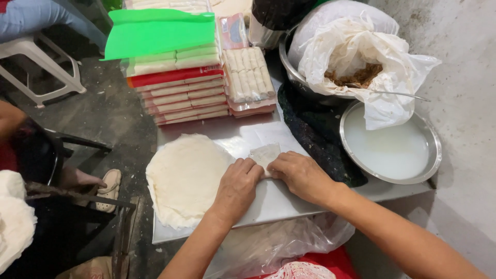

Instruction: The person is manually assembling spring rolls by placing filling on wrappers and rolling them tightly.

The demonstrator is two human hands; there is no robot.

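Low metal table (268, 204) on a dark concrete floor: two hands folding a thin wrapper.

On the table's middle lies a thin white wrapper (264, 153), its near part tucked under the fingers of both hands and its far edge showing just beyond them. Left hand (237, 187) and right hand (298, 174) sit knuckle to knuckle, fingers curled down and pressed onto it. Just left lies a round stack of wrappers (183, 178). Farther off stand piled packs of finished rolls (183, 85). To the right sit a metal bowl of whitish liquid (390, 145) and a bag of brown filling (356, 75).
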